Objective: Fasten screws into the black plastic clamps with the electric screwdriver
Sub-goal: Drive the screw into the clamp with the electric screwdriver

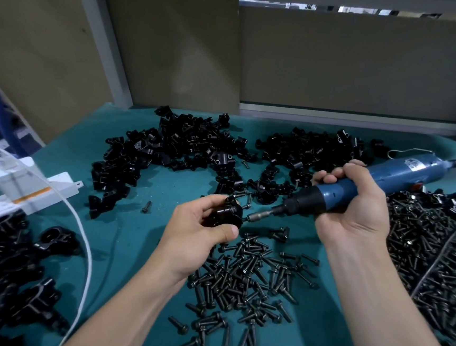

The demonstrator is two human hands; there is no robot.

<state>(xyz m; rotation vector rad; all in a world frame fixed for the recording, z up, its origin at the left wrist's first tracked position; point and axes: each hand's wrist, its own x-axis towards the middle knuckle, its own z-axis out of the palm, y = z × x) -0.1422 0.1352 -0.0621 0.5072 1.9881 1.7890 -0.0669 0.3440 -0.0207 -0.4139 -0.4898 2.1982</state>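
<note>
My left hand [197, 231] grips a black plastic clamp [224, 214] above the teal mat. My right hand [353, 203] grips the blue electric screwdriver [380, 180], which lies nearly level and points left. Its metal bit [259, 217] meets the right side of the held clamp, where a screw sits. A pile of loose black screws [245, 279] lies just below the hands. Heaps of black clamps [174, 146] fill the back of the mat.
More clamps [311, 149] lie at the back right, and a large screw heap [430, 245] at the right under the screwdriver's cord. Assembled clamps [6, 264] pile up at the left beside a white cable [83, 237] and a white box [26, 191]. Brown panels stand behind.
</note>
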